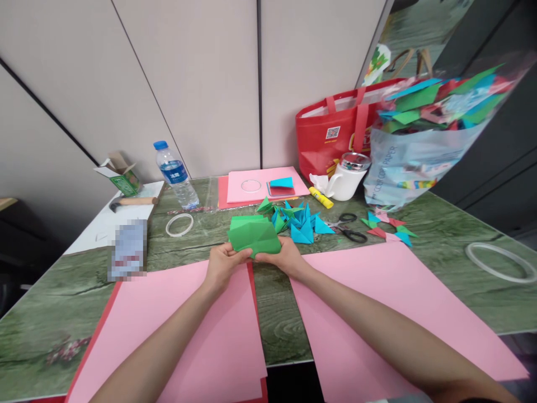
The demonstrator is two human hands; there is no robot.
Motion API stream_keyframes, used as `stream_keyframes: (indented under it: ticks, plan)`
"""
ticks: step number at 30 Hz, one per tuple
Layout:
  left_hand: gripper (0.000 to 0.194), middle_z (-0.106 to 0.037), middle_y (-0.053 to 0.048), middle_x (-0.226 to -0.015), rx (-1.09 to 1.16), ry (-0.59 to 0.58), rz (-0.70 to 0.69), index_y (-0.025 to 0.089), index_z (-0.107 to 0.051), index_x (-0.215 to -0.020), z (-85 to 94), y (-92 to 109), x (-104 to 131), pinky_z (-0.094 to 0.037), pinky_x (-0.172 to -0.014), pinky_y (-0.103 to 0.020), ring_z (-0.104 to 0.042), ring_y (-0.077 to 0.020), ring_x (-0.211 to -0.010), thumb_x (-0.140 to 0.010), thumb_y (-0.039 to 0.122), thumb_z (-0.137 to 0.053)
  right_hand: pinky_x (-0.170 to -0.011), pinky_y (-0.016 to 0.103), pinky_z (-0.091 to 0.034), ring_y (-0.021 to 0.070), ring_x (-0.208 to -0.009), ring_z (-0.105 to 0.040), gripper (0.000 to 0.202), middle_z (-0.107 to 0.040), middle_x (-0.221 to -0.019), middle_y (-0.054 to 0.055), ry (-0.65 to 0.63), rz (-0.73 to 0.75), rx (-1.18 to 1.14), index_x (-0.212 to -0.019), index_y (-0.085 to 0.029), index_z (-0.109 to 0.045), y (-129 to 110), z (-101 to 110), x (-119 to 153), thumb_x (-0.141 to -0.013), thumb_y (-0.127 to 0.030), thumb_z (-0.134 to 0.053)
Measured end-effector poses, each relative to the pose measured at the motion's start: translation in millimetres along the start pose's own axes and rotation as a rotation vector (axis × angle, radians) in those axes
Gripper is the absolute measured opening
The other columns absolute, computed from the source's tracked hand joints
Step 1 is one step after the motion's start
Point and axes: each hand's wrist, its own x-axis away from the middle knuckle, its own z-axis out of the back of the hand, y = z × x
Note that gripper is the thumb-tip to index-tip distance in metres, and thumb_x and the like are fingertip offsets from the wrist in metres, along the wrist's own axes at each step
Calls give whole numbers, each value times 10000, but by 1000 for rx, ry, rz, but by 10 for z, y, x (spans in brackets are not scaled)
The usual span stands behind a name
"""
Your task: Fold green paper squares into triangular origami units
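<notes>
Forearms [163, 336] overhang pink sheets [377, 271]; fingers [241, 257] hold green paper [254, 234]; origami [302, 226] behind.

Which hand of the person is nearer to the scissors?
Right. The right hand holds the green paper by its right side, left of the scissors; the left hand, at the paper's left side, is farther away.

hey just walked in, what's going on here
A person is holding a piece of folded green paper in both bare hands, with the left hand and right hand each gripping its near edge. Just beyond it on the table lies a pile of blue and green folded paper shapes, with scissors to its right. Large pink sheets lie under the forearms, one on the left and one on the right.
</notes>
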Motion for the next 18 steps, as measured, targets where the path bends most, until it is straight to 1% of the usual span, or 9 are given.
stream_keyframes:
  ticks: [5, 8, 13, 18]
  plan:
    - [335, -647, -13, -571, -15, 12, -7, 100, -665, -731, -2, -13, 1, -498, -723, -378, -616, -179, -593, -492, 314, -760, -618, 300, -465, 172, -661, -584, 387, -665, -763, 31, 27, -16, 7, -812, -132, -642, -10, -19, 8, -480, -304, -745]
    - [317, -637, -10, -557, -8, 32, -2, 96, -666, -719, -8, -17, 3, -498, -717, -370, -614, -178, -603, -496, 300, -760, -613, 301, -464, 174, -656, -584, 373, -665, -759, 33, 30, -20, 13, -803, -133, -642, 0, -28, 7, -485, -303, -739]
    - [314, -660, -29, -592, 9, 52, 2, 94, -672, -716, -8, -34, -2, -494, -726, -372, -621, -188, -625, -497, 302, -758, -592, 295, -462, 169, -633, -576, 348, -662, -739, 27, 53, -7, 42, -795, -134, -636, 27, -45, 1, -500, -296, -724]
    - [301, -688, -44, -673, 43, 31, -11, 104, -675, -724, -12, -71, 2, -490, -732, -355, -628, -181, -633, -510, 302, -754, -556, 278, -451, 163, -602, -561, 281, -656, -701, 20, 95, 40, 111, -757, -143, -625, 14, -85, 10, -520, -274, -702]
